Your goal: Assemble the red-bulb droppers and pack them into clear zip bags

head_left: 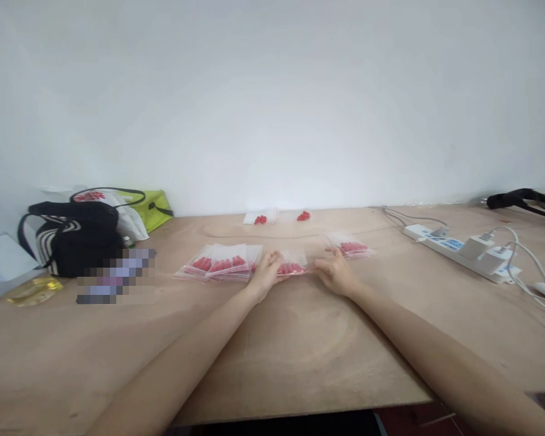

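A small clear plastic bag (292, 266) with several red pieces inside lies between my two hands. My left hand (267, 275) grips its left side, thumb on top. My right hand (337, 274) has its fingertips drawn together at the bag's right edge, one finger raised slightly. To the left, several similar filled bags (222, 261) overlap in a pile. Another filled bag (352, 247) rests just beyond my right hand. What the red pieces are, I cannot make out.
Farther back sit two small clusters of red pieces (260, 219). A black bag (79, 239), a lime green bag (152, 209) and a blurred-out flat object (117, 277) stand or lie at left. A white power strip (458, 251) with plugs and cables is at right.
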Demonstrator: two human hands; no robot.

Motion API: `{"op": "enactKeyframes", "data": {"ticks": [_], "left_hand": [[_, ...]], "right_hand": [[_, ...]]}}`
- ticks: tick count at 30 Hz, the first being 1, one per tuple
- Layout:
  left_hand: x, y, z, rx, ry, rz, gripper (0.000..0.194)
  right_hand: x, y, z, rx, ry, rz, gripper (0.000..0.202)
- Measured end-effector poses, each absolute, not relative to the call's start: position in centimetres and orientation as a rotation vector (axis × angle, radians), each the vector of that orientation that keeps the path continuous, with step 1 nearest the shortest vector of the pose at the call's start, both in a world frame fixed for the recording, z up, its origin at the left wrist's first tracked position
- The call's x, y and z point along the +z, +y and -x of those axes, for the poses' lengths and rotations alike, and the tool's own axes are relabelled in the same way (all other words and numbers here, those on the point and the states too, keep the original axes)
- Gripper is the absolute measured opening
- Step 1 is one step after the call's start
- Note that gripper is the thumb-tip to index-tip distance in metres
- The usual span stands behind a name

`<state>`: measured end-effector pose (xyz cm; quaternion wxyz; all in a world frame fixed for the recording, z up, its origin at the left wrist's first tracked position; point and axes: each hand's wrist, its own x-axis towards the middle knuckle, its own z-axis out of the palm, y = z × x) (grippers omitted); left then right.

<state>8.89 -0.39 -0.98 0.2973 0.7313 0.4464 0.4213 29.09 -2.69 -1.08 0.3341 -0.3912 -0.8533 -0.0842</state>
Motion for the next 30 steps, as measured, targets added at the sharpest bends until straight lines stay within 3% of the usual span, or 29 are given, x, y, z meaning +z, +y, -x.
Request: {"op": "enactKeyframes", "data": {"ticks": [4, 8, 14, 20, 25, 27, 30], "left_hand": [[-1.2, -0.6, -9.0, 1.105, 1.217, -1.962, 0.011], [0.3, -0.1, -7.7, 1.257, 1.312, -1.983, 0.017], [3.1, 1.1, -3.0, 1.379, 1.784, -2.010, 0.022], [3.1, 1.0, 0.5, 1.074, 2.045, -2.061, 0.022], [3.2, -0.4, -0.4, 1.266, 2.180, -2.243, 0.021], [2.7, -1.2, -1.8, 1.432, 2.023, -2.474, 0.019], [1.1, -2.2, -4.4, 1.363, 1.350, -2.846, 0.016]], "right_hand": [[0.5, -3.3, -29.7, -0.180, -2.378, 0.978, 0.017], [1.3, -2.8, -33.9, -0.287, -2.261, 1.222, 0.028], [0.0, -2.0, -39.1, -0.457, -2.105, 1.591, 0.026], [-0.5, -1.5, -39.4, -0.441, -2.082, 1.576, 0.018], [-0.8, -1.0, -38.1, -0.496, -1.849, 1.516, 0.020], [-0.8, -1.1, -36.5, -0.547, -1.808, 1.459, 0.019], [-0.9, -1.5, -33.1, -0.633, -1.908, 1.328, 0.019]]}}
